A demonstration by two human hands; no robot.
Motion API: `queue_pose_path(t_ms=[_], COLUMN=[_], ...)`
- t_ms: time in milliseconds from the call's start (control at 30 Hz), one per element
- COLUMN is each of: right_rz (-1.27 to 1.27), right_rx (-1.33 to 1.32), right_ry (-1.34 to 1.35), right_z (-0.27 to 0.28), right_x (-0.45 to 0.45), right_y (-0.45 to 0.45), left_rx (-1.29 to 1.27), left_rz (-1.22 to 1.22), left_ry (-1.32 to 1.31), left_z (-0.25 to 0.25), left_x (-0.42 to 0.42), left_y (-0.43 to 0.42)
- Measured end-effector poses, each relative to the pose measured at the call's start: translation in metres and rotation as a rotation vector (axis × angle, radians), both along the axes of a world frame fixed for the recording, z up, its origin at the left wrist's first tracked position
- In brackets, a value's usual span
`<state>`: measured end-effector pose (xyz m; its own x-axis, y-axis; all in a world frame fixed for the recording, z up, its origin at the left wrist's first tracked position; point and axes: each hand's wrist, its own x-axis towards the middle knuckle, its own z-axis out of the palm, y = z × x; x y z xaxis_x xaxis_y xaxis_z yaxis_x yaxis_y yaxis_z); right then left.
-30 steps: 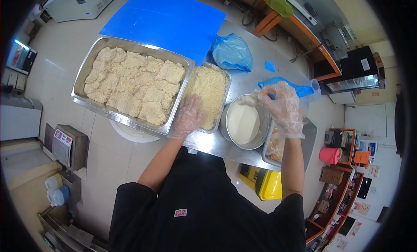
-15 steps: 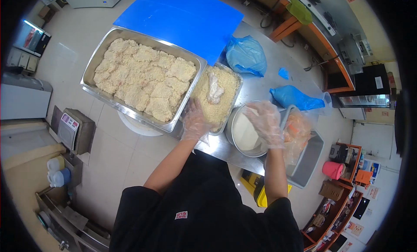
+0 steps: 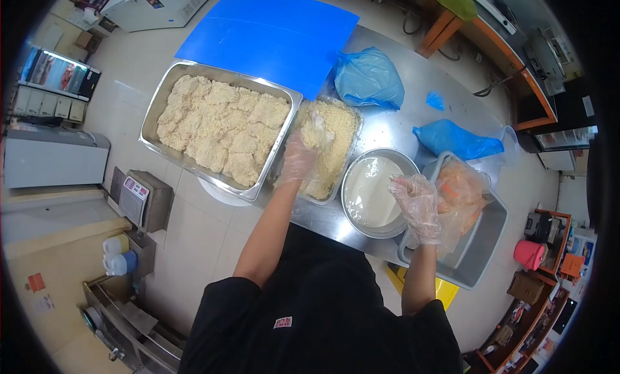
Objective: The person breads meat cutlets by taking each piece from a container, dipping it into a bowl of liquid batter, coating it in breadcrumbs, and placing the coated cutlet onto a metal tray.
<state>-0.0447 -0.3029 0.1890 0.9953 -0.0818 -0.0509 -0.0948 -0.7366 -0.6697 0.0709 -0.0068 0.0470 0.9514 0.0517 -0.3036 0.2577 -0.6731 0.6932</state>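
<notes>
My left hand (image 3: 299, 158), in a clear plastic glove, is in the crumb tray (image 3: 356, 140), its fingers curled against a battered meat piece (image 3: 316, 134). Crumbs now cover much of that piece; its exact outline is blurred. My right hand (image 3: 417, 209), gloved too, hovers at the right rim of a round metal pot (image 3: 349, 214) of white batter (image 3: 371, 196). White batter coats its fingertips, and the fingers are loosely bent and apart, holding nothing. To the left, a deep steel pan (image 3: 150, 130) is filled with crumbed meat pieces (image 3: 223, 129).
A grey tub (image 3: 489, 245) holds a clear bag of orange-tinted contents (image 3: 460, 190). Two blue plastic bags (image 3: 369, 77) (image 3: 455, 140) rest on the steel table (image 3: 394, 132). A blue board (image 3: 268, 35) lies behind the pan. A scale (image 3: 137, 196) stands at left.
My left hand has moved up and right onto the meat piece, which now carries crumbs. My right hand has withdrawn from over the batter to the pot's right rim. The view has shifted.
</notes>
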Motion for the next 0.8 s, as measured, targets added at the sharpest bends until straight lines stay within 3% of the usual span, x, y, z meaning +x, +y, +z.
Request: queue_pose_path(t_ms=[67,133,267,367,467,533,600,667,800], right_rz=[0.009,0.022,0.043,0.095,0.090,0.070,0.077,0.080,0.079], right_rx=[0.007,0.014,-0.004,-0.005,0.028,0.062,0.040,0.026,0.030], right_ry=[-0.006,-0.029,0.018,-0.094,-0.018,0.081,0.063,0.060,0.077], right_z=[0.000,-0.001,-0.004,-0.016,-0.010,-0.003,-0.009,-0.013,-0.015], right_x=[0.002,0.001,0.001,0.002,0.002,0.003,0.004,0.002,0.002], right_y=[-0.006,-0.010,-0.014,-0.016,-0.012,-0.012,-0.015,-0.019,-0.020], left_rx=[0.267,0.377,0.164,-0.053,-0.095,0.186,0.325,0.320,-0.063], left_rz=[-0.044,-0.094,-0.065,-0.024,-0.107,-0.063,-0.060,-0.096,-0.013], left_ry=[-0.006,0.003,-0.006,0.098,-0.128,-0.234,-0.220,-0.077,-0.061], left_z=[0.021,0.015,-0.054,-0.048,-0.071,-0.031,-0.025,-0.063,-0.077], left_x=[-0.006,-0.028,-0.036,-0.016,0.002,-0.020,-0.032,-0.036,-0.010], left_y=[-0.008,-0.008,0.010,0.010,0.012,-0.001,-0.004,0.006,0.014])
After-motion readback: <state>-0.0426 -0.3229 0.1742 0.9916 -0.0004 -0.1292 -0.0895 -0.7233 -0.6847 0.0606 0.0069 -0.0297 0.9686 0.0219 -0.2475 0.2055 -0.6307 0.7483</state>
